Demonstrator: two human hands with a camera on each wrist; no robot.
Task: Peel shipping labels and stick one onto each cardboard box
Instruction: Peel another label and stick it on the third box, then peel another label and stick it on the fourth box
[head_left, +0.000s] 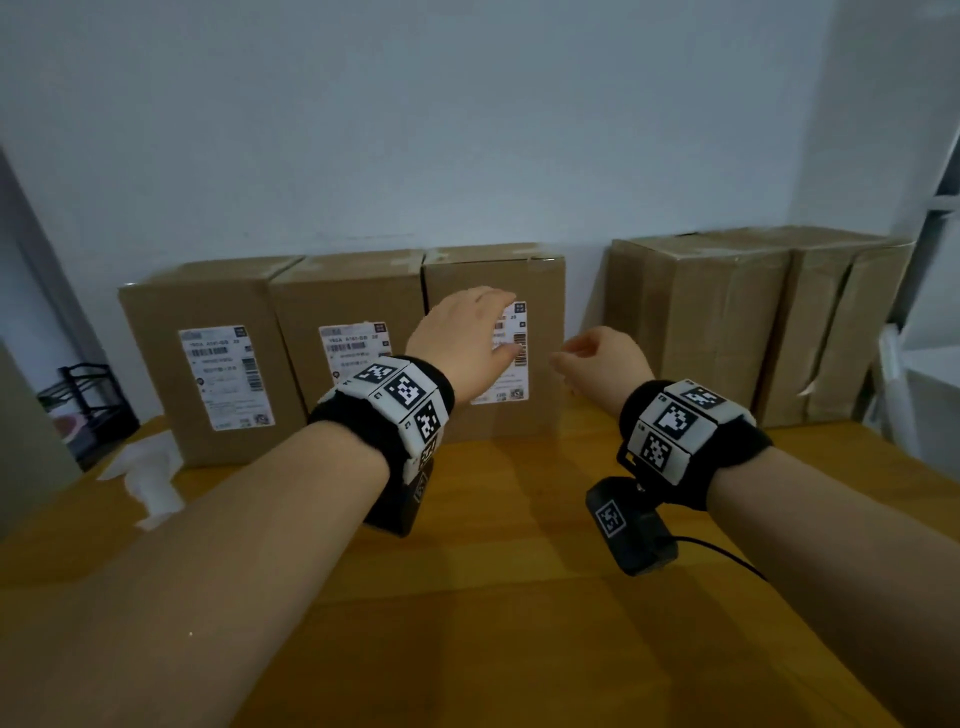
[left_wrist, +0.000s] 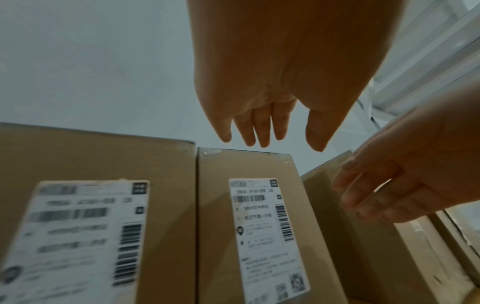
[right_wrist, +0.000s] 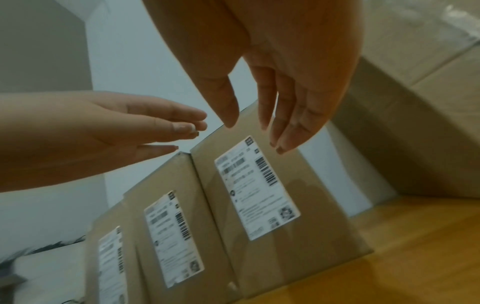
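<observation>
My left hand (head_left: 462, 338) hovers flat, its grip spread and holding nothing, in front of the third label (head_left: 506, 358); my right hand (head_left: 602, 358) hangs at three o'clock of it, grip loosely curled, also empty. I judge this label done, so the next move calls for fetching a fresh one for the bare boxes (head_left: 748, 322) at one o'clock, of which I cannot tell the count. On the bench (head_left: 493, 597), three labelled boxes stand in a row at twelve o'clock, one label each. Peeled backing paper (head_left: 150, 478) lies at ten o'clock.
</observation>
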